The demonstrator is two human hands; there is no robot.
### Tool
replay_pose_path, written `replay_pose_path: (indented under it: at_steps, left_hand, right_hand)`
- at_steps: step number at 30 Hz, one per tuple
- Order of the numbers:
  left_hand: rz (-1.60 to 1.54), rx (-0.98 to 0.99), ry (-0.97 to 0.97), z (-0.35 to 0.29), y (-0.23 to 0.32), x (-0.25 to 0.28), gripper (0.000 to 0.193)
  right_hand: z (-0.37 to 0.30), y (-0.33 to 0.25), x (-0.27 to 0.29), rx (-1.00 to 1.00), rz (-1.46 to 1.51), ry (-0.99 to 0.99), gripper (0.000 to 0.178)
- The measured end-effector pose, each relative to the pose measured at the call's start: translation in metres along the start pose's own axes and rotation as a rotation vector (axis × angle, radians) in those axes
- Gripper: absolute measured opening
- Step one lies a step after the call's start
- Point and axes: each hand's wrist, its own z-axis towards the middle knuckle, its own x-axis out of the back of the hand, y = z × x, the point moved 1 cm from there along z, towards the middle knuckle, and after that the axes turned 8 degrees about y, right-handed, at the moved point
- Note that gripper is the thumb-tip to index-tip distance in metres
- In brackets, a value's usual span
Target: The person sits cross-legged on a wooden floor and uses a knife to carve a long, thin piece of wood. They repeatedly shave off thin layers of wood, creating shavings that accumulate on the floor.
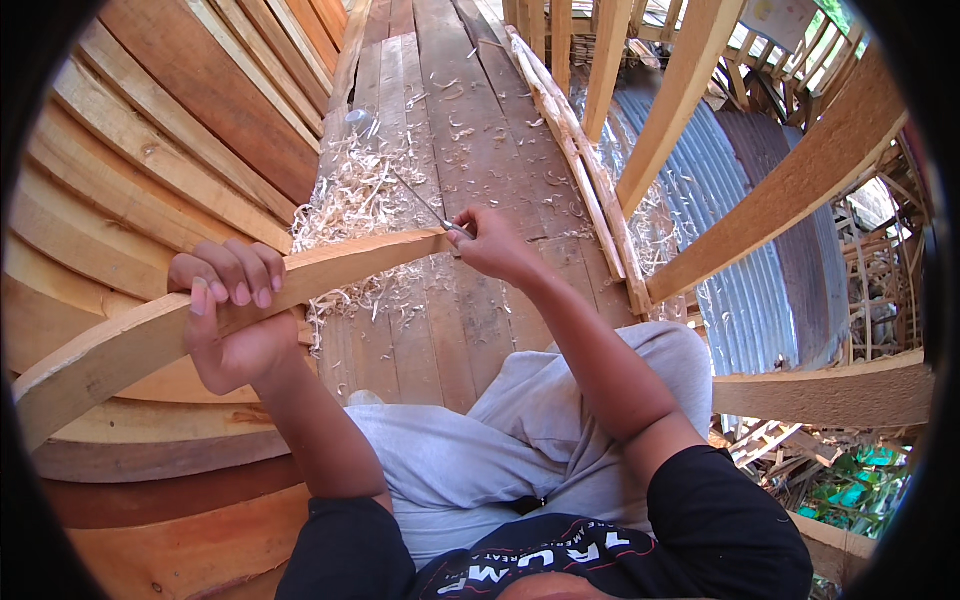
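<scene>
My left hand (235, 310) is wrapped around a long, pale wooden beam (345, 266), with its fingers over the top edge and the palm below. The beam runs from the lower left to the middle of the view. At its far end, my right hand (490, 243) is closed in a pinch on a thin metal rod (425, 203). The rod points away to the upper left, and its near end by my fingers looks bent. Whether the rod touches the beam's end I cannot tell; my fingers partly cover that spot.
Curly wood shavings (365, 190) are heaped on the plank floor (480, 150) beyond the beam. Upright boards (130, 120) line the left side. Wooden posts (670, 110) and corrugated metal sheets (740, 230) stand on the right. A small clear cup-like object (358, 119) sits by the shavings.
</scene>
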Motion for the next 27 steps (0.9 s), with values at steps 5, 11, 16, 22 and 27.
replay_pose_path:
  at_steps: [5,11,16,22,27]
  left_hand:
    - [0.055,0.012,0.031,0.0,0.005,-0.005,0.018]
    - [0.059,0.012,0.016,0.0,0.007,-0.007,0.018]
    - [0.063,0.004,0.035,-0.001,-0.001,-0.001,0.018]
    - [0.029,0.002,0.073,0.001,-0.01,-0.001,0.019]
    - [0.067,0.025,0.02,0.002,-0.01,-0.005,0.023]
  right_hand:
    - [0.003,0.011,-0.003,-0.012,0.055,0.027,0.026]
    - [0.004,0.007,-0.001,-0.047,0.056,0.044,0.027]
    - [-0.002,0.007,-0.004,-0.108,0.19,-0.042,0.026]
    - [0.001,0.031,-0.015,-0.325,0.182,-0.244,0.032]
    - [0.003,0.048,-0.022,-0.65,0.045,-0.216,0.059]
